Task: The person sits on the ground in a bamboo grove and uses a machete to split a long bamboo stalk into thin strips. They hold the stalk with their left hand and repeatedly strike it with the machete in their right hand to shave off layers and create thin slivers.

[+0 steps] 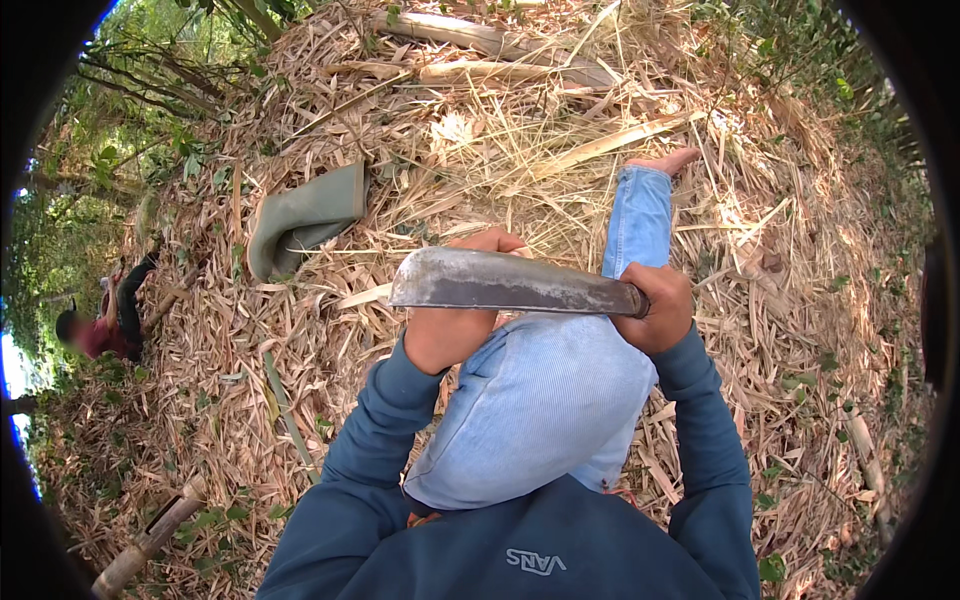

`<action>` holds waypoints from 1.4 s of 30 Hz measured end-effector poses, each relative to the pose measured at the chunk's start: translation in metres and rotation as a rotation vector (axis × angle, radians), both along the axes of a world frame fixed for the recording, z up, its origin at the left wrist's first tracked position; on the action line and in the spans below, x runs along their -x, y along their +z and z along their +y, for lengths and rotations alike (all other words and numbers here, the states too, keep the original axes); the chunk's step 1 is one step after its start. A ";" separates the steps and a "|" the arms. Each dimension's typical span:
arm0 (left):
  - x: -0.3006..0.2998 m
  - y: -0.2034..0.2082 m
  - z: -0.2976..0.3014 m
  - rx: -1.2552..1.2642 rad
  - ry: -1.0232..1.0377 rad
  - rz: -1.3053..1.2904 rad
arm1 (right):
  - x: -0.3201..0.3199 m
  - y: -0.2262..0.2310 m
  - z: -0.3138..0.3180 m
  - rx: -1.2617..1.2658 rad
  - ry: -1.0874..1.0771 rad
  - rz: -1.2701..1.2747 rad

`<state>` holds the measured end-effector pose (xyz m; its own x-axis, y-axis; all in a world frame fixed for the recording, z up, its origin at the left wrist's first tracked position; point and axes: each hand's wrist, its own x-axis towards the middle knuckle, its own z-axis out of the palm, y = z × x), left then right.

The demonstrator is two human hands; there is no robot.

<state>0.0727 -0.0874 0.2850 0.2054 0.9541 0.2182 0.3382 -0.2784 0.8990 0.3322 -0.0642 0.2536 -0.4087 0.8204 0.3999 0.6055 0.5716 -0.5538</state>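
From my end of the feed I see a machete [520, 282] lying crosswise above the bent knee of the person's pale jeans [530, 410], its broad end toward the left. The right hand [663, 308] is clamped around its handle, so nearly all of that grip is hidden from me. The left hand [448, 335] sits behind the broad end of the blade; I get its back below the metal and some knuckles above, but the middle is covered, and I cannot tell whether its fingers are closed on anything or whether it touches the steel. The other leg runs away from me to a bare foot [668, 162], partly lost against the straw-coloured leaf litter [330, 345]. A green rubber boot [310, 215] lies on its side beyond the left hand. Far out at the left, another person [105, 325] in a dark red top is small and warped by the lens, and I can't make out their hands. The dark rim cuts off a bamboo pole [150, 540] at lower left, and the lower edge crops the blue sweater [450, 555]
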 end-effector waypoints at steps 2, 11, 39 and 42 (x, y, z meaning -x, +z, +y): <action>-0.003 -0.002 -0.002 -0.022 0.012 -0.005 | -0.001 0.002 0.003 -0.029 0.008 -0.023; 0.002 0.005 -0.006 0.098 0.000 0.018 | -0.003 0.000 0.013 -0.062 0.047 -0.133; -0.009 0.007 0.000 0.146 0.106 -0.181 | 0.000 0.003 0.009 -0.093 0.036 -0.033; -0.007 0.005 -0.001 0.105 0.120 -0.135 | 0.003 0.003 0.010 -0.094 0.042 -0.049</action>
<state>0.0794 -0.0881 0.2897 0.0650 0.9889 0.1338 0.2377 -0.1456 0.9604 0.3295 -0.0545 0.2561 -0.4625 0.7622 0.4529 0.6051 0.6447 -0.4671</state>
